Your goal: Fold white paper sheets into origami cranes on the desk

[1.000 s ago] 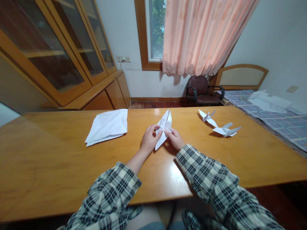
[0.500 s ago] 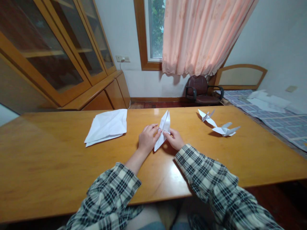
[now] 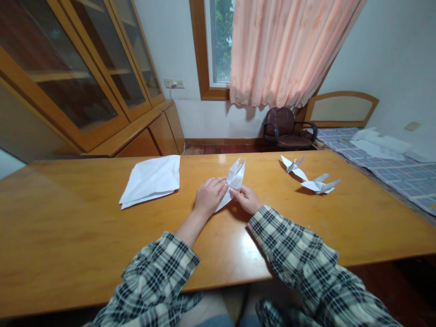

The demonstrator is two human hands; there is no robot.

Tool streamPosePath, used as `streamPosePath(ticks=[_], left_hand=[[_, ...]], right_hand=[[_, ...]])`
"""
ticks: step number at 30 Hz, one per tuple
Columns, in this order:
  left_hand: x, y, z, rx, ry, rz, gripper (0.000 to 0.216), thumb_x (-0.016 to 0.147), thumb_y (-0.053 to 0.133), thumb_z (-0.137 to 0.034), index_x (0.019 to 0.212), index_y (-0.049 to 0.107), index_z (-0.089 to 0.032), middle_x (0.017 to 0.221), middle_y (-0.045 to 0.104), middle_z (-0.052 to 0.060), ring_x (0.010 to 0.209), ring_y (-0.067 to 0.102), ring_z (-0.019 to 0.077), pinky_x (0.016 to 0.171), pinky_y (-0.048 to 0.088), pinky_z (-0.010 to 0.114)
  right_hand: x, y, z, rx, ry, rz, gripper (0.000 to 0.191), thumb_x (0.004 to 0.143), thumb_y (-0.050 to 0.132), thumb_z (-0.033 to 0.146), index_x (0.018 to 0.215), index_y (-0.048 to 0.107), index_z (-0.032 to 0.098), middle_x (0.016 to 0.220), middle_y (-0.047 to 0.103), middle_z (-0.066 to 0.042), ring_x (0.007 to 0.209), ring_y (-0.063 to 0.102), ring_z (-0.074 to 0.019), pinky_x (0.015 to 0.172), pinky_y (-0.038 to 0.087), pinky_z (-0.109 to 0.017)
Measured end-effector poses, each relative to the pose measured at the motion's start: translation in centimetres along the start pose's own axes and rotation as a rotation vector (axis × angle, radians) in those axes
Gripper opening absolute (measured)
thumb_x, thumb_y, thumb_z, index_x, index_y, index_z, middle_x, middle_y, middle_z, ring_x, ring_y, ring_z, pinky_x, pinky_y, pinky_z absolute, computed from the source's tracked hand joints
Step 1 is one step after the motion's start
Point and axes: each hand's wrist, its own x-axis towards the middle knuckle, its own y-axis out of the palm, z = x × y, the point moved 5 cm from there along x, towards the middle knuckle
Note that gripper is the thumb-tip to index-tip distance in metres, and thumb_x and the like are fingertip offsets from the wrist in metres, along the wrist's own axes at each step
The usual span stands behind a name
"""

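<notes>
A partly folded white paper piece (image 3: 234,179) stands up off the wooden table (image 3: 68,236) in the middle, its pointed flaps spread apart at the top. My left hand (image 3: 208,197) pinches its left side with curled fingers. My right hand (image 3: 248,200) pinches its lower right edge. Both sleeves are black-and-white plaid.
A stack of white paper sheets (image 3: 151,180) lies to the left of my hands. Two finished paper cranes (image 3: 294,165) (image 3: 319,184) sit to the right. Beyond the table are a glass-door cabinet (image 3: 75,77), a dark chair (image 3: 285,128) and a bed (image 3: 381,159).
The top of the paper piece has opened from one flat point into two spread flaps and tilted slightly right. My hands stayed in place.
</notes>
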Motion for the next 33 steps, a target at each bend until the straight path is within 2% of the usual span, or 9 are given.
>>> streamPosePath(ticks=[10, 16, 22, 27, 33], left_hand=[[-0.3, 0.5, 0.4, -0.111, -0.006, 0.012, 0.034, 0.096, 0.039, -0.032, 0.098, 0.070, -0.020, 0.102, 0.072, 0.008, 0.096, 0.061, 0.0215, 0.090, 0.046, 0.037], [-0.5, 0.5, 1.4, -0.302, -0.164, -0.079, 0.041, 0.095, 0.035, -0.038, 0.080, 0.069, -0.021, 0.088, 0.071, 0.007, 0.086, 0.063, 0.0203, 0.083, 0.047, 0.033], [-0.5, 0.7, 2.2, -0.417, -0.322, -0.162, 0.034, 0.089, 0.046, -0.038, 0.065, 0.062, -0.020, 0.072, 0.066, 0.004, 0.074, 0.060, 0.0181, 0.072, 0.045, 0.029], [-0.5, 1.6, 2.4, -0.597, -0.426, -0.154, 0.024, 0.085, 0.049, -0.036, 0.072, 0.060, -0.018, 0.072, 0.063, 0.001, 0.069, 0.057, 0.0157, 0.065, 0.044, 0.025], [-1.1, 2.8, 2.8, -0.733, -0.499, -0.183, 0.028, 0.090, 0.043, -0.041, 0.072, 0.050, -0.020, 0.064, 0.053, -0.003, 0.061, 0.051, 0.0132, 0.059, 0.042, 0.023]], right_hand=[[-0.2, 0.2, 0.6, -0.014, -0.017, 0.043, 0.043, 0.085, 0.051, 0.058, 0.074, 0.063, 0.018, 0.070, 0.061, -0.002, 0.067, 0.053, -0.0169, 0.067, 0.043, -0.030], [-0.2, 0.1, 0.3, 0.034, 0.033, 0.025, 0.045, 0.081, 0.055, 0.060, 0.066, 0.058, 0.018, 0.062, 0.055, -0.001, 0.062, 0.049, -0.0151, 0.060, 0.040, -0.027], [-0.1, -0.2, 0.0, 0.082, 0.074, -0.010, 0.042, 0.079, 0.058, 0.058, 0.066, 0.060, 0.018, 0.063, 0.055, -0.001, 0.062, 0.048, -0.0148, 0.059, 0.040, -0.027], [0.0, -0.1, -0.9, 0.121, 0.105, -0.008, 0.040, 0.078, 0.059, 0.057, 0.072, 0.063, 0.017, 0.068, 0.059, -0.001, 0.066, 0.052, -0.0158, 0.065, 0.043, -0.029], [0.3, 0.1, -1.6, 0.198, 0.078, -0.034, 0.036, 0.080, 0.060, 0.052, 0.090, 0.068, 0.018, 0.089, 0.068, -0.005, 0.084, 0.060, -0.0200, 0.081, 0.046, -0.035]])
